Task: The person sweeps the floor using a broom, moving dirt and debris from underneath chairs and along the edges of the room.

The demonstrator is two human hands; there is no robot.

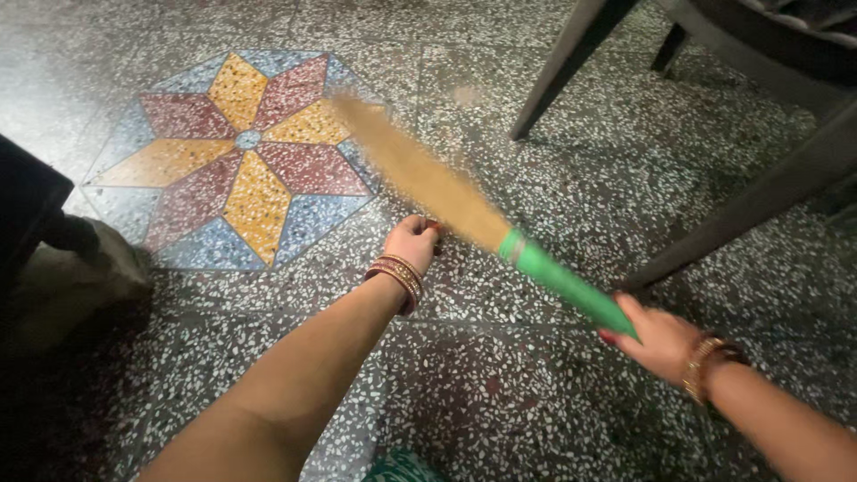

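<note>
The right hand [656, 339] grips the broom [500, 241] by its green handle, near the chair legs [571, 67]. The left hand [412, 243] is curled shut around the bristles. Open floor [500, 393] lies left, by the star tile [241, 156].

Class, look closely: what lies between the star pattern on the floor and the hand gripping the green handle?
In the head view, the broom's straw bristles and the left hand lie there.

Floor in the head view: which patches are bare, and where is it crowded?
Bare terrazzo floor lies between the left hand and right hand, and between the star inlay and the chair legs. Crowded: upper right under the chair, left edge by the dark furniture, and along the broom.
</note>
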